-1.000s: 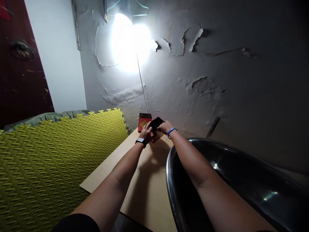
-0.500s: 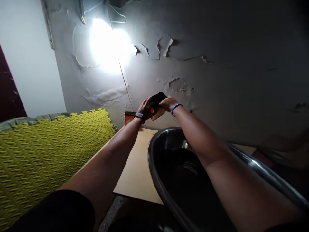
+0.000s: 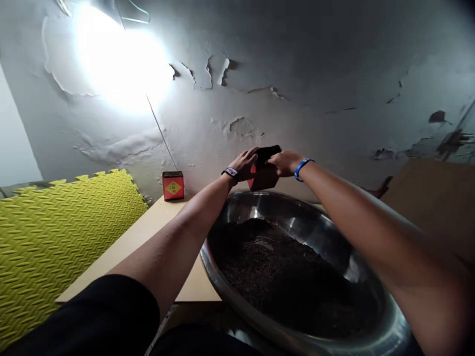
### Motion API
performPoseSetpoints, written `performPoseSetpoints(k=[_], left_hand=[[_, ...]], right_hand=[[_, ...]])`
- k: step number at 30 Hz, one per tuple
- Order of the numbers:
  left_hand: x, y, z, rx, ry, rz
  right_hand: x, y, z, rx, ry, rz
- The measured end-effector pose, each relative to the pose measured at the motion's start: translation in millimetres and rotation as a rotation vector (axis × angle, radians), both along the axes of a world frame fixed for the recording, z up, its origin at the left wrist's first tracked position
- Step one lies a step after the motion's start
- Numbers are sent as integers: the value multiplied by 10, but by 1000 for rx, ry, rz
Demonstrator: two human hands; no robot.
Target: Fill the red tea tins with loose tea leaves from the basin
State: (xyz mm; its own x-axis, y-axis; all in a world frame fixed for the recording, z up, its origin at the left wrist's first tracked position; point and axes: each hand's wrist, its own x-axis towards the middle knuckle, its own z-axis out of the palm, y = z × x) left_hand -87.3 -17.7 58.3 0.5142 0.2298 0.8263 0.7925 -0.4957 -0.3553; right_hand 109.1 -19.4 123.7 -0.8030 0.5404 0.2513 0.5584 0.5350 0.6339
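Above the far rim of a large steel basin (image 3: 309,222), both hands hold a red tin (image 3: 264,180) with a dark top. My left hand (image 3: 244,165), a watch on its wrist, grips the tin's left side. On the right side, my right hand (image 3: 286,163), with a blue wristband, has its fingers closed at the dark upper part. I cannot tell whether that top is a lid or the opening. Dark, loose, leaf-like bits (image 3: 256,262) cover the basin's bottom. A similar red tin (image 3: 173,186) with a yellow diamond label stands upright to the left.
The second tin stands on a pale board (image 3: 148,227), which reaches under the basin. A yellow foam mat (image 3: 67,237) leans along the left. Behind is a wall (image 3: 297,118) with peeling paint and a glaring lamp (image 3: 118,64). A brown panel (image 3: 426,202) is at the right.
The view has turned rightward, showing more of the basin and its contents. Both hands have carried the red tin right, from beside the other tin to over the basin's far rim.
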Motion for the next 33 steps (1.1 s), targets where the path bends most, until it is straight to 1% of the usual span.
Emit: performPoseSetpoints(k=[2,5,8,10,13,15,17,20,23,28,33], left_hand=[[151,60,-161,-53,59,-35],[306,136,-431,-184,137,-60],[384,179,-703,-315,204,-72],[406,185,-869,-384,265,-65],[410,168,-1081,-463,313,-16],[400,149,-1191,-489,310,6],[386,131,-1275,-509,262,-33],[383,128,-1356,-544,164,-131],[416,149,-1394,-598,67,-152],[471,158,-1413,-680,-24,-156],[481,106,-1387,-714,-28,-158]], right_hand=[[171,19,-221,-72,-7,-21],[354,58,-592,-150,-23,-36],[450,113,-957,-235,-34,-25],[475,150,-1170,-291,-38,-7],[486,194,-1431,-359,-24,31],[499,213,-1575,-393,2,60],[525,231,-1702,-417,45,84],[577,258,-1848,-443,129,101],[609,273,-1914,-491,227,102],[610,263,-1894,-570,304,54],[624,238,-1853,-630,357,44]])
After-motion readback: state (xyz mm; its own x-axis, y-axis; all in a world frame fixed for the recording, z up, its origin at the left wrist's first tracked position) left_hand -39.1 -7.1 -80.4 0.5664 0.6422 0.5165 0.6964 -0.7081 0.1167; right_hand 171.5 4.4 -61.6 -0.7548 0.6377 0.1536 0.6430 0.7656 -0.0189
